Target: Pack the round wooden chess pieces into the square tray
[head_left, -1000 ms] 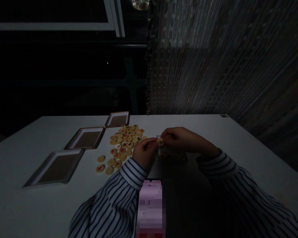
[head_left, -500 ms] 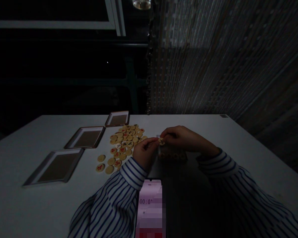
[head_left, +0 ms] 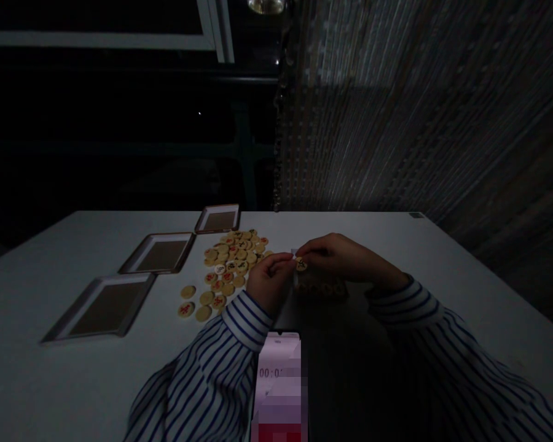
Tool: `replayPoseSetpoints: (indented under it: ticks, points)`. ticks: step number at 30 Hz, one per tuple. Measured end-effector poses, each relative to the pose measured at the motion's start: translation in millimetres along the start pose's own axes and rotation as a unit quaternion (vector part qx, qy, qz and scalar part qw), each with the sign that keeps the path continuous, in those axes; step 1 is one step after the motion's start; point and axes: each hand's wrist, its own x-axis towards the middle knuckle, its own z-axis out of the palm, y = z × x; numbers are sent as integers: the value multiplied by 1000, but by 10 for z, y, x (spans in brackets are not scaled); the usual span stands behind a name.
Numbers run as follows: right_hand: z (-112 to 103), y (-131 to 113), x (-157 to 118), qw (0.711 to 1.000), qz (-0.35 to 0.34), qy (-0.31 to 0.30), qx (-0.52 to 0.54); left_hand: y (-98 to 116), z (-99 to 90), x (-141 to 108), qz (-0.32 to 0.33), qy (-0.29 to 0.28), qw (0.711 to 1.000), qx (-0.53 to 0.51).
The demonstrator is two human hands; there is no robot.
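Note:
Over a shadowed tray (head_left: 322, 298), a Chinese chess piece (head_left: 300, 264) with a dark character on its face is held at the fingertips of both hands. My left hand (head_left: 271, 279) is closed, thumb and forefinger pinched at the piece's left edge. From the far right side, my right hand (head_left: 338, 255) is closed too, its fingertips at the piece's top. Beneath the hands, a row of pieces (head_left: 325, 288) lies in the tray, dim and partly covered. To the left spreads a loose heap of round wooden pieces (head_left: 228, 276), some with red or dark characters, others plain.
Three shallow trays stand on the left of the white table (head_left: 166, 368): a near one (head_left: 141, 279), a middle one (head_left: 183, 255) and a far one (head_left: 236, 221). A lit phone (head_left: 279, 362) showing a timer lies in front of me. A bead curtain (head_left: 350, 135) hangs behind.
The chess piece has turned a little between the fingers and sits slightly lower. Both hands stay in nearly the same spot, and the heap is unchanged.

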Motion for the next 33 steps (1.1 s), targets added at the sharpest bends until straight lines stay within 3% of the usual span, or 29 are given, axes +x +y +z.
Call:
replayPoseSetpoints:
  ticks: [18, 33]
  points:
    - [33, 19, 14, 1000, 13, 21, -1, -29, -35, 30, -1, -8, 1000, 11]
    - [37, -17, 5, 998, 57, 14, -13, -11, -27, 30, 27, 50, 998, -8]
